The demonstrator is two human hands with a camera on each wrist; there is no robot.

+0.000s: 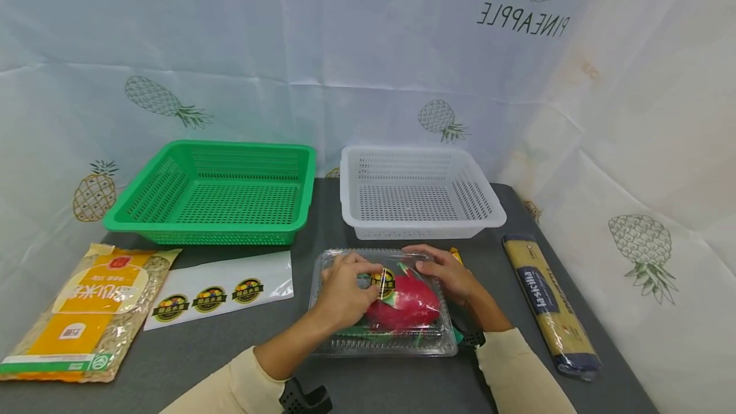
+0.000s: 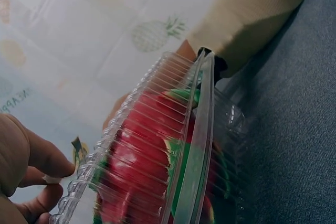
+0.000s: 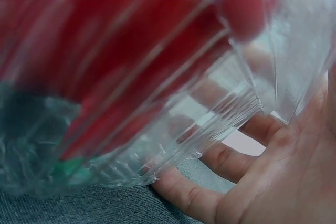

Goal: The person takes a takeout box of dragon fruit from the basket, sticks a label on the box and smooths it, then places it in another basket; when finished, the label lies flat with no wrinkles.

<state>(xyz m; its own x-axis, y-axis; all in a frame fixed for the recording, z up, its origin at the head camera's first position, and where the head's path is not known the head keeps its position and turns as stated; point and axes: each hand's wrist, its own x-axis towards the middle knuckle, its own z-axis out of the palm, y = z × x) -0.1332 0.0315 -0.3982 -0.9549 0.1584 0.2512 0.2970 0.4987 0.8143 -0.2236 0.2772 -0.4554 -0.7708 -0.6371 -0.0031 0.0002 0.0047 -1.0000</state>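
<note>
A clear plastic clamshell box [image 1: 339, 344] with red-and-green dragon fruit [image 1: 411, 305] inside sits on the table before me. My left hand [image 1: 347, 289] is over the lid, thumb and forefinger pinching a round black-and-yellow sticker [image 1: 384, 283]. In the left wrist view the sticker [image 2: 79, 151] stands up from the lid at the fingertip; a small white bit [image 2: 51, 179] shows between the fingers. My right hand [image 1: 451, 276] grips the box's far right corner, thumb on top. Its fingers [image 3: 231, 162] run along the ridged side in the right wrist view.
A sticker sheet [image 1: 218, 312] with several round stickers lies left of the box, beside a bag of grain [image 1: 86, 318]. Green [image 1: 209, 238] and white [image 1: 425, 232] baskets stand behind. A pasta pack [image 1: 549, 305] lies at right; something yellow [image 1: 457, 255] peeks out behind my right hand.
</note>
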